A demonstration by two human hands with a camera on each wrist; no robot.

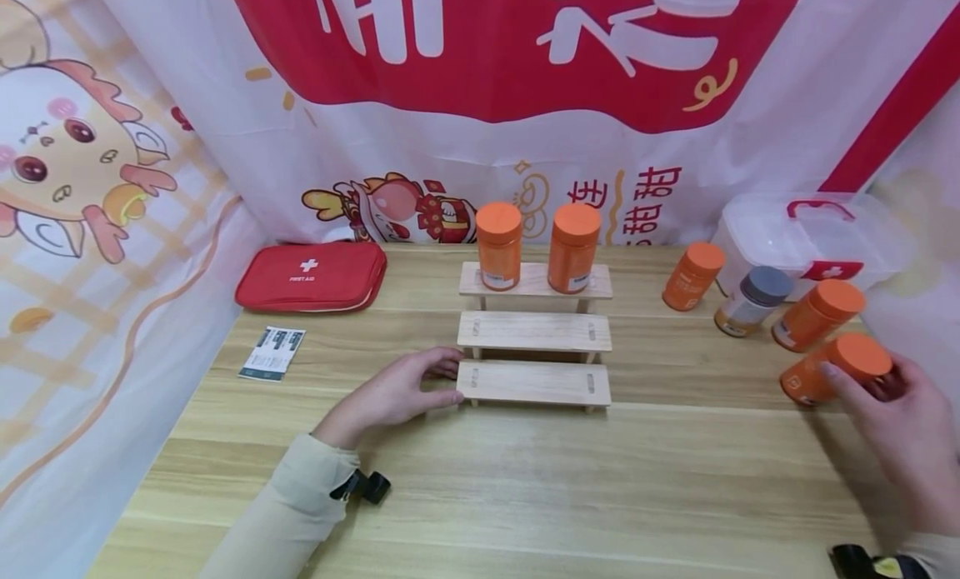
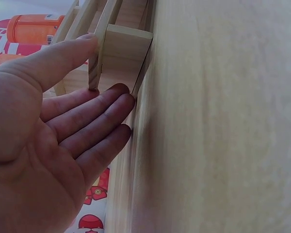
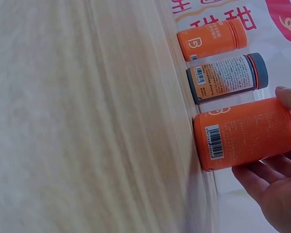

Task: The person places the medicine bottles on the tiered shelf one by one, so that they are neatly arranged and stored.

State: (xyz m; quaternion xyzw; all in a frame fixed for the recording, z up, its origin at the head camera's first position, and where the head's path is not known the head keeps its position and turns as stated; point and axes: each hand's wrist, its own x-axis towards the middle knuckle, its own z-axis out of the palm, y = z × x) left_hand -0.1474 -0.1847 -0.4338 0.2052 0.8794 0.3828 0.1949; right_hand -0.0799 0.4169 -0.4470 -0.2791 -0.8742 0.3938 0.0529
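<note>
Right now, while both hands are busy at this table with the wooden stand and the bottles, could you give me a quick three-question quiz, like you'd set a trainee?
1. How many things stand on the top step?
2. True or false: the left hand is at the right end of the lowest step.
3. What does the right hand hold?

Key:
1. Two, both orange bottles.
2. False. It is at the left end.
3. The front bottle of the group on the right, orange with an orange cap.
</note>
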